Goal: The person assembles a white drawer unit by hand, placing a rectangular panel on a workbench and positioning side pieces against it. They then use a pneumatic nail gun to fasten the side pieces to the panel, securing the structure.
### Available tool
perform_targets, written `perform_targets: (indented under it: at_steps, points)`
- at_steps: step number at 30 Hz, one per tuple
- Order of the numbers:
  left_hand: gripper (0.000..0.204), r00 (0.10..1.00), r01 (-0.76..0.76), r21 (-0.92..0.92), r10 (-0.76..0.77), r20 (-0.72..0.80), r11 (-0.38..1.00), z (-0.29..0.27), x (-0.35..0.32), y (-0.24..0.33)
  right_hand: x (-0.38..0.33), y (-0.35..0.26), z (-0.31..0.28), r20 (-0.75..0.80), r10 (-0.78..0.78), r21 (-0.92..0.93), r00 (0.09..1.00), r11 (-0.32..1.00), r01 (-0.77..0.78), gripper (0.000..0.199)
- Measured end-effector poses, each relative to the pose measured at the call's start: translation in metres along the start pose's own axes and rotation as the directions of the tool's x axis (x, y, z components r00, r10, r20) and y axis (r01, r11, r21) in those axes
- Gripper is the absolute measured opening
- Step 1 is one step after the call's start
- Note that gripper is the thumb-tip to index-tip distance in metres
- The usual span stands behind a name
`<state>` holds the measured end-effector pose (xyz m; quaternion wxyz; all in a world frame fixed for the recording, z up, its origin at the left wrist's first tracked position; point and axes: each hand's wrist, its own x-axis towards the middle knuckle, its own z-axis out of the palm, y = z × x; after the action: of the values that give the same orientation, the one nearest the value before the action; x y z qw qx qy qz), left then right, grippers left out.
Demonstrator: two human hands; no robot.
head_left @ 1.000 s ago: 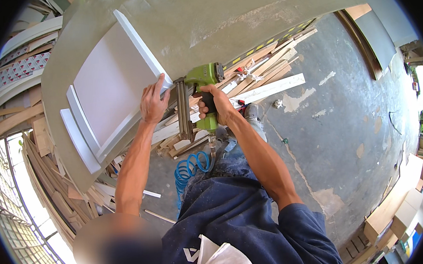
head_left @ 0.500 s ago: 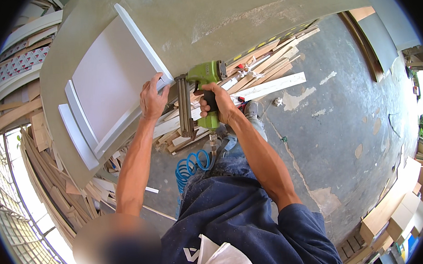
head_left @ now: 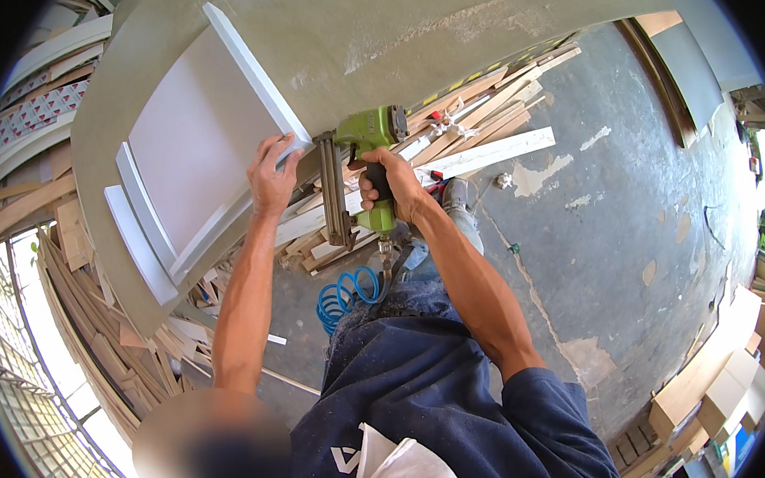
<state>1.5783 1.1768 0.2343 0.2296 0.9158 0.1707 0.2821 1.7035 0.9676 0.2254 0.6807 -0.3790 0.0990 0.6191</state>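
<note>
My right hand (head_left: 394, 188) is wrapped round the black grip of a green pneumatic nail gun (head_left: 365, 130). The gun's nose touches or nearly touches the near right corner of a white panel (head_left: 196, 132) edged with white strips; the exact contact is hard to make out. At that same corner, my left hand (head_left: 272, 177) pinches the end of the long right-hand strip (head_left: 256, 76), its fingers over the edge. A coiled blue air hose (head_left: 348, 294) hangs below the gun. Along the panel's left side lies a separate white strip (head_left: 138, 245).
The panel rests on a greenish-grey worktable (head_left: 405, 27). Under its near edge, wood offcuts (head_left: 480, 119) are piled on the grey concrete floor (head_left: 594, 252). Long boards (head_left: 90, 327) lean at the left beside a window grille (head_left: 14, 367). Wooden boxes (head_left: 715, 376) stand at the right.
Both hands and the nail gun have shifted very slightly left and away from me. The blue hose coil has swung a little. Both grips stay the same.
</note>
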Motion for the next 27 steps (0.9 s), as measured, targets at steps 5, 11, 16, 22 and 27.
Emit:
perform_targets:
  at_steps: [5,11,16,22,27]
  points:
    - [0.021,0.998,0.016,-0.052,-0.019,-0.061,0.999,0.003,-0.003,-0.003,0.003,0.0,-0.002,-0.001,0.015,0.0,1.0,1.0,-0.015,0.034]
    - [0.019,0.999,-0.042,-0.043,0.041,-0.026,0.998,0.0,-0.002,-0.004,0.003,-0.002,-0.003,-0.002,0.011,-0.042,1.0,0.999,-0.011,0.033]
    - [0.016,0.998,-0.065,-0.011,0.065,0.014,0.998,-0.003,0.0,-0.001,0.005,-0.002,-0.005,0.009,-0.021,-0.098,1.0,0.995,0.022,0.03]
    - [0.012,0.997,-0.065,-0.035,0.067,0.044,0.997,-0.003,0.003,-0.001,0.002,-0.007,-0.003,-0.01,-0.022,-0.126,1.0,0.992,0.02,0.031]
    - [0.011,0.994,-0.053,0.003,0.052,0.093,0.999,-0.006,0.005,0.002,0.002,-0.007,-0.004,-0.008,-0.019,-0.105,1.0,0.994,0.018,0.033]
